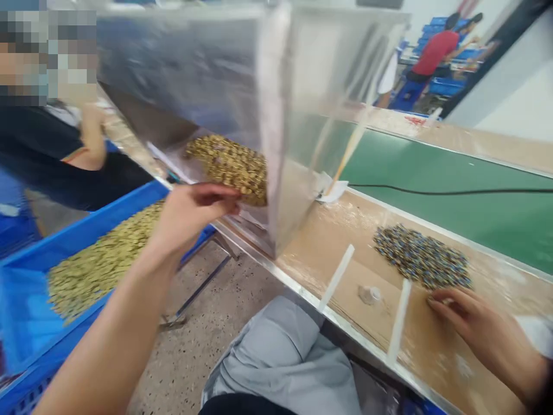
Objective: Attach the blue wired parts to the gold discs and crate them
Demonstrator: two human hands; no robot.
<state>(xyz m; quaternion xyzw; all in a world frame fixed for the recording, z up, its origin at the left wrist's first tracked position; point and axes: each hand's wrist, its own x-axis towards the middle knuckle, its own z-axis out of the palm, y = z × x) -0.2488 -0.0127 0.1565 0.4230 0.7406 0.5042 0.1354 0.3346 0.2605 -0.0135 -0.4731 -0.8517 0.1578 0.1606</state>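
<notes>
My left hand (201, 210) is at the opening of a clear-sided box (298, 167), beside a heap of small brass-coloured pieces (231, 164). Its thumb and fingers are pinched together; what they hold, if anything, is hidden. On the bench, my right hand (479, 323) is by the near edge of a pile of small dark pieces with blue and gold tones (421, 256). Those fingertips are closed as well, and I cannot make out what is between them.
To the left, a blue crate (26, 300) holds many flat yellowish pieces (103, 259). White strips (337, 276) divide the brown bench top, where a small clear item (369, 294) lies. Behind runs a green belt (432, 167) with a black cable. A co-worker (38, 144) sits left.
</notes>
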